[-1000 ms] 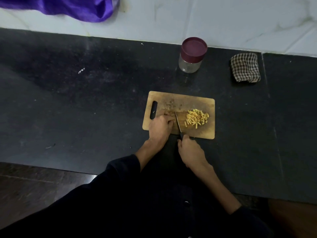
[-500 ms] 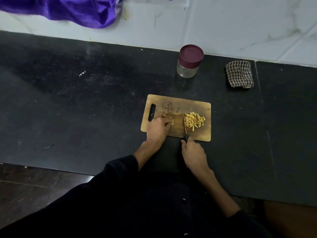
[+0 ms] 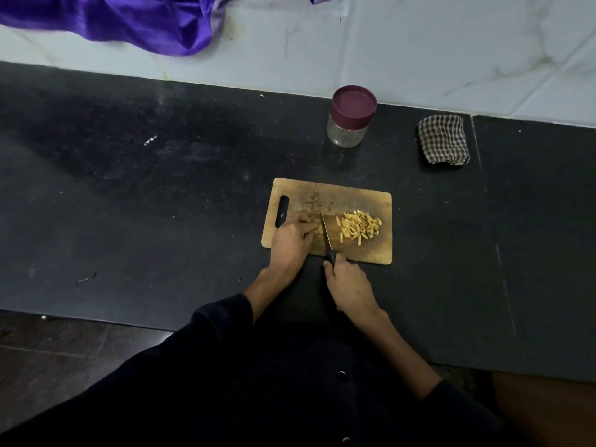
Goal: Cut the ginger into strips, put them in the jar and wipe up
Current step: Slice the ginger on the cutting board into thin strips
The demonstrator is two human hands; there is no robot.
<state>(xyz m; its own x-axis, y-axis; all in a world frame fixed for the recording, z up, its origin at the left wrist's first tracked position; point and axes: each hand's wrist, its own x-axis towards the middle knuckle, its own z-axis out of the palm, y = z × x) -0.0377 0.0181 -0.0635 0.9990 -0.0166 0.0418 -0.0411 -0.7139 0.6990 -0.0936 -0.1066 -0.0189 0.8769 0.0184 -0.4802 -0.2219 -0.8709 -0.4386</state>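
Head view is showing the left hand (image 3: 292, 241) with its fingers (image 3: 308, 226) curling down over a small remaining piece of ginger (image 3: 319, 229), pinning it to the cutting board (image 3: 332, 195). Right beside those fingertips, the knife (image 3: 325, 235) blade is standing edge-down; the right hand (image 3: 350, 285) is wrapping fully round its dark handle at the board's near edge.

Danger is sitting mostly in that narrow gap. With so little ginger left to hold, the blade is working almost against the fingertips, and a slip or a stray fingertip could mean a cut. A small piece may also be rolling or shooting out under pressure.

Cut strips (image 3: 359, 225) are lying in a loose pile on the board's right half, near its far right edge, so a careless sweep of the knife could be scattering them onto the dark counter (image 3: 161, 204).

Beyond the board, the jar (image 3: 350, 119) is standing with its maroon lid on, needing opening before filling. A checked cloth (image 3: 443, 140) is waiting folded to its right.
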